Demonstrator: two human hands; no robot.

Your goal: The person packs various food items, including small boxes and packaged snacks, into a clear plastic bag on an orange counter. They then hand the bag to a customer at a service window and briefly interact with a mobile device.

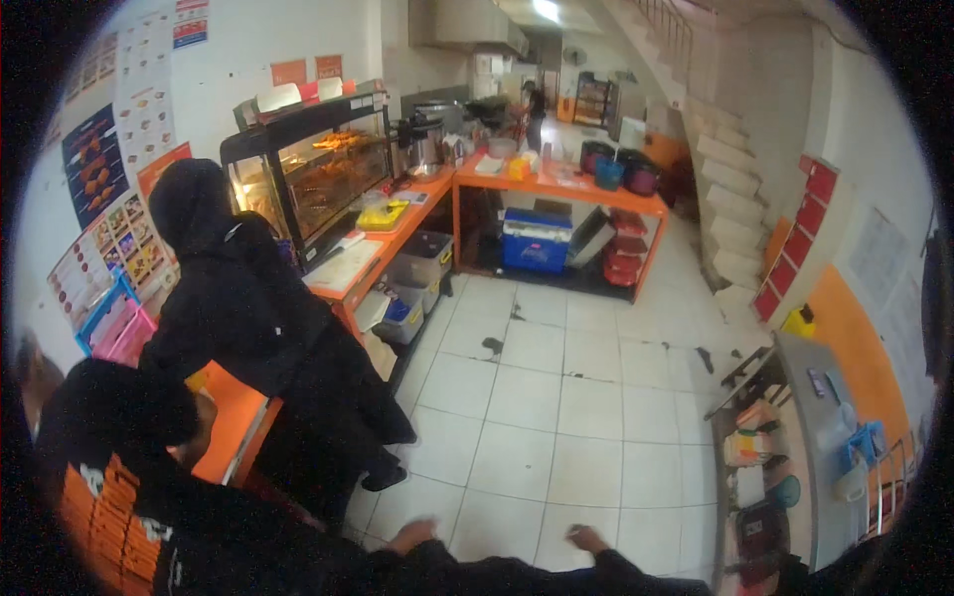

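At the bottom edge, my left hand (412,535) reaches out of a black sleeve over the white tiled floor (525,454). It looks blurred, and its fingers are not clear. Farther right, my right hand (586,538) also hangs above the tiles, with the fingers seemingly bent. A small dark patch shows at its fingertips, too unclear to name. I see no object plainly held in either hand. Close by on the left, a person in black (246,298) leans over an orange counter (227,417). Another person's covered head (119,417) is in the lower left corner.
A heated glass food display (335,171) stands on the left counter, near a white cutting board (346,264). Below the far orange table (559,190) sits a blue cooler box (536,242). A grey table (812,447) with shelved goods runs along the right, and stairs (727,179) rise behind.
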